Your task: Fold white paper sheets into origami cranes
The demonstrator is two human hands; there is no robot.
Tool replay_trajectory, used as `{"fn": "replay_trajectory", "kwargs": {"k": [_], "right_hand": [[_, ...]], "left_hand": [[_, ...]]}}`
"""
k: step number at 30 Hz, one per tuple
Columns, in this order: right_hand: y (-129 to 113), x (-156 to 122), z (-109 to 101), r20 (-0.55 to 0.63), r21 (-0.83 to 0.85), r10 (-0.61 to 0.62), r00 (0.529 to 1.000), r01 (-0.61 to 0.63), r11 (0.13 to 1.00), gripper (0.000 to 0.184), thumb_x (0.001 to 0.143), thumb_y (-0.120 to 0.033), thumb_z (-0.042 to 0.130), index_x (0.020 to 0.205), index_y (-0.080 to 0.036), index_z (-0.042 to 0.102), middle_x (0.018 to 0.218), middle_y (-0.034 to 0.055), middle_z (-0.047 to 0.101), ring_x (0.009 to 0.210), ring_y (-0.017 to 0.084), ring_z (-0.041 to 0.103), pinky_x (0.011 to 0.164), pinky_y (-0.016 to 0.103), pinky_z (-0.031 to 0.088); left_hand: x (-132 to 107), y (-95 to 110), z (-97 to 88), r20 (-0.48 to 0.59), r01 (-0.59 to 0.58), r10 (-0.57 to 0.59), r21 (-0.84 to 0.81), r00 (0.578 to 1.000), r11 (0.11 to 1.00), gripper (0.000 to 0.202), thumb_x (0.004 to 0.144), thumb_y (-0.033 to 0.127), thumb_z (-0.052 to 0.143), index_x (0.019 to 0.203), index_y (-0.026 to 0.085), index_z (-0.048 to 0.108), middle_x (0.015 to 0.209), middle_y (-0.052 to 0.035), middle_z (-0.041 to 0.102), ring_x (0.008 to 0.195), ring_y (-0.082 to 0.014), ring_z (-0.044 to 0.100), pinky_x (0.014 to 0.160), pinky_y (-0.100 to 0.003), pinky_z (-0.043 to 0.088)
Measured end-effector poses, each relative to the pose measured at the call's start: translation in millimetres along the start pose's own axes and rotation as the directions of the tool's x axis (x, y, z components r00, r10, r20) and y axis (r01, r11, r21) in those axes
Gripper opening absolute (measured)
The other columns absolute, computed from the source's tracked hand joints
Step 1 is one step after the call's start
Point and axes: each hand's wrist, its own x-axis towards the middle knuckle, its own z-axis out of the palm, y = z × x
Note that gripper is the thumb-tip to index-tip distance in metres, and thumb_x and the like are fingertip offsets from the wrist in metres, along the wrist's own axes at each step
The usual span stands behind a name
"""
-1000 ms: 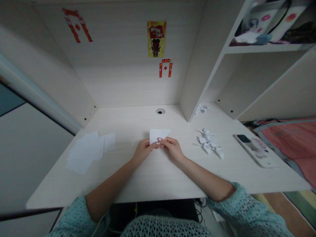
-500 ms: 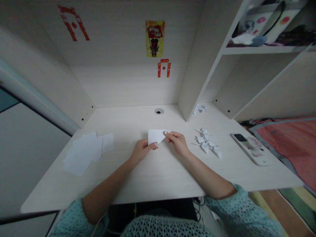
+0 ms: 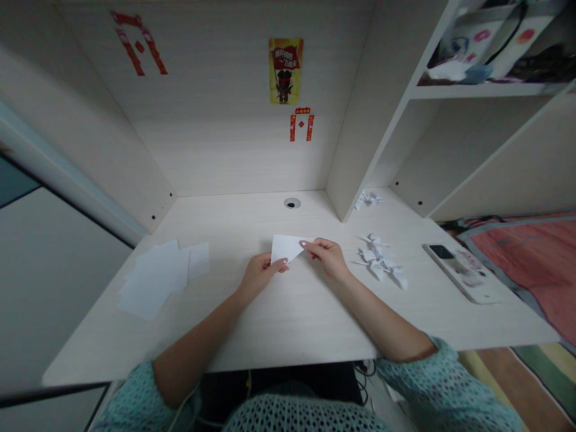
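A small folded piece of white paper (image 3: pixel 285 246) is held between my two hands above the middle of the desk. My left hand (image 3: pixel 263 273) grips its lower left part, thumb on top and fingers beneath. At its right corner, my right hand (image 3: pixel 328 257) pinches the paper between thumb and finger. Several folded white paper cranes (image 3: pixel 378 259) lie on the desk to the right of my right hand. To the left of my hands rest loose white paper sheets (image 3: pixel 155 279), with a smaller square sheet (image 3: pixel 198 259) beside them.
A phone (image 3: pixel 459 273) lies on the desk's right side. More folded paper pieces (image 3: pixel 369 198) sit at the back behind the upright panel (image 3: pixel 348 180). A cable hole (image 3: pixel 292 203) is near the back wall. The desk's front edge is close to my body.
The view has shifted slightly, moving everything a little to the right. Both hands keep the same hold on the folded paper.
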Motion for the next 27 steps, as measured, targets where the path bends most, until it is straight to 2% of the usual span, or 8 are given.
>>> {"fn": "replay_trajectory", "kwargs": {"k": [9,15,19,21,24,25,27], "right_hand": [[-1,3,-4,0.085,0.069,0.049,0.995,-0.055,0.996,0.032,0.058,-0.041,0.076,0.052,-0.017,0.057,0.049,-0.0024,0.053,0.048,0.009,0.042,0.05,0.025,0.029],[0,0,-1,0.073,0.11,0.074,0.995,-0.082,0.991,0.032,0.059,-0.041,0.076,0.051,-0.017,0.056,0.048,-0.0013,0.054,0.047,0.01,0.043,0.05,0.026,0.03],[-2,4,-8,0.072,0.161,0.085,0.994,-0.095,0.982,0.036,0.067,-0.047,0.068,0.05,-0.017,0.058,0.05,0.0017,0.057,0.049,0.012,0.048,0.053,0.027,0.034],[-5,9,-17,-0.024,0.228,0.105,0.994,-0.097,0.969,0.04,0.068,-0.05,0.065,0.047,-0.017,0.057,0.048,0.0018,0.056,0.048,0.012,0.049,0.053,0.028,0.036],[-9,16,-28,-0.173,0.262,0.044,0.984,0.003,0.965,0.031,0.064,-0.044,0.07,0.051,-0.017,0.06,0.053,0.0008,0.059,0.048,0.01,0.048,0.052,0.026,0.037],[-10,17,-30,-0.204,0.248,0.033,0.978,0.02,0.969,0.031,0.064,-0.045,0.07,0.054,-0.017,0.062,0.054,0.0011,0.059,0.048,0.01,0.048,0.052,0.026,0.037],[-10,15,-27,-0.182,0.194,0.012,0.983,0.024,0.981,0.035,0.067,-0.05,0.066,0.06,-0.016,0.065,0.057,0.0021,0.061,0.051,0.01,0.05,0.052,0.025,0.037]], "left_hand": [[1,-2,-2.9,-0.01,-0.007,0.007,0.001,1.0,1.0,0.031,0.074,0.045,0.06,0.075,0.015,0.066,0.076,-0.0071,0.071,0.067,-0.0168,0.063,0.058,-0.024,0.042],[1,2,-2.3,-0.003,0.019,-0.019,-0.002,1.0,1.0,0.033,0.072,0.046,0.06,0.077,0.015,0.066,0.075,-0.0075,0.071,0.066,-0.0172,0.062,0.057,-0.025,0.041],[3,0,-7.0,-0.009,0.014,-0.014,-0.014,1.0,1.0,0.033,0.072,0.046,0.06,0.075,0.014,0.066,0.074,-0.0077,0.07,0.065,-0.0165,0.061,0.056,-0.025,0.039],[4,0,-11.7,-0.059,0.04,-0.042,-0.03,0.997,0.999,0.033,0.071,0.046,0.061,0.075,0.014,0.066,0.074,-0.0082,0.07,0.065,-0.0166,0.061,0.055,-0.025,0.039],[6,0,-17.3,-0.115,0.063,-0.068,-0.049,0.991,0.997,0.035,0.071,0.047,0.061,0.078,0.014,0.065,0.077,-0.0088,0.07,0.067,-0.0169,0.061,0.055,-0.024,0.039],[6,0,-17.9,-0.118,0.057,-0.062,-0.048,0.991,0.997,0.035,0.071,0.048,0.061,0.079,0.014,0.065,0.077,-0.0088,0.07,0.068,-0.0168,0.061,0.055,-0.024,0.039],[6,-1,-17.0,-0.108,0.037,-0.041,-0.037,0.993,0.999,0.036,0.071,0.048,0.06,0.079,0.014,0.065,0.076,-0.0086,0.07,0.068,-0.0168,0.061,0.055,-0.024,0.039]]}}
